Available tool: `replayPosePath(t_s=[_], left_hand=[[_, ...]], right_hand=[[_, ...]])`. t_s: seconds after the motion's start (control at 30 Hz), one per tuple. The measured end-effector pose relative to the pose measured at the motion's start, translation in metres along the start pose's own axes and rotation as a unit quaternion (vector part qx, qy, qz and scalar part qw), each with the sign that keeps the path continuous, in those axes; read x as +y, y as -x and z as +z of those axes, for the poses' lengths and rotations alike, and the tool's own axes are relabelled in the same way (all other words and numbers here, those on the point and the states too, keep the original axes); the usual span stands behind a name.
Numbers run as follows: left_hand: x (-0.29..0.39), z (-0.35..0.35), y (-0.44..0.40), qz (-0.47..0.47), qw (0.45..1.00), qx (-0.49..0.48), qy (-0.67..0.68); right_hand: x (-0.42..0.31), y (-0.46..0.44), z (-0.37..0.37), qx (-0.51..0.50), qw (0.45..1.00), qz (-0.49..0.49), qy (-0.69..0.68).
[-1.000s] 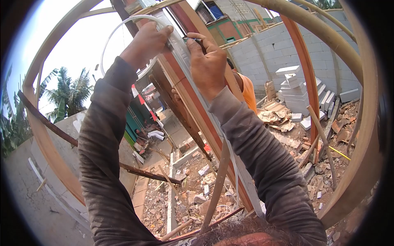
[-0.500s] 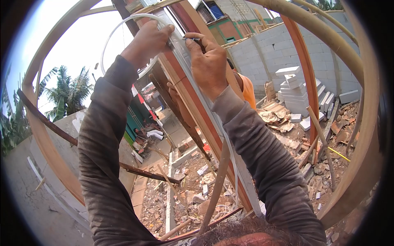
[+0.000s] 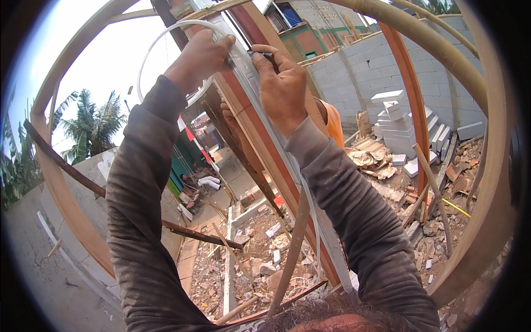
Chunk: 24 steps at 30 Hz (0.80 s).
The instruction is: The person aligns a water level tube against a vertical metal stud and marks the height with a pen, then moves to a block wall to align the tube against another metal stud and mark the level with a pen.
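My left hand is closed at the upper end of a pale metal strip, which runs down along a reddish wooden post. A white cable loops out from behind that hand. My right hand is just to the right of the strip, thumb and index finger pinched on a small dark, thin object that I cannot make out.
A person in orange is partly hidden behind the post, a hand on the wood. A bamboo pole crosses the upper right. A wooden brace leans below. White blocks and rubble lie beyond.
The other person's hand behind the post has moved up and left, and the orange clothing has shifted slightly. My hands have barely moved.
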<state>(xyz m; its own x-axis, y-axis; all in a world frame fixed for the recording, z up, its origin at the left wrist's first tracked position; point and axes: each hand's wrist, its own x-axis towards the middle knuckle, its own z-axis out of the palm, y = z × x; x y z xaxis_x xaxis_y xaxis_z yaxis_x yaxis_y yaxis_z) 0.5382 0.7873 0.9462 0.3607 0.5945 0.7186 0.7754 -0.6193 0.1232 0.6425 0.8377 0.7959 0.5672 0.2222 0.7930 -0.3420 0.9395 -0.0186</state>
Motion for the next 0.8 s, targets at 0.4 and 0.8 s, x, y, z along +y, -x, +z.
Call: replayPosePath(t_s=[0.4, 0.8], left_hand=[[0.012, 0.005, 0.012, 0.006, 0.999, 0.016, -0.031], [0.008, 0.007, 0.010, 0.014, 0.999, 0.032, -0.012]], right_hand=[[-0.006, 0.000, 0.001, -0.012, 1.000, 0.013, 0.009], [0.004, -0.002, 0.007, 0.020, 0.994, -0.057, 0.090]])
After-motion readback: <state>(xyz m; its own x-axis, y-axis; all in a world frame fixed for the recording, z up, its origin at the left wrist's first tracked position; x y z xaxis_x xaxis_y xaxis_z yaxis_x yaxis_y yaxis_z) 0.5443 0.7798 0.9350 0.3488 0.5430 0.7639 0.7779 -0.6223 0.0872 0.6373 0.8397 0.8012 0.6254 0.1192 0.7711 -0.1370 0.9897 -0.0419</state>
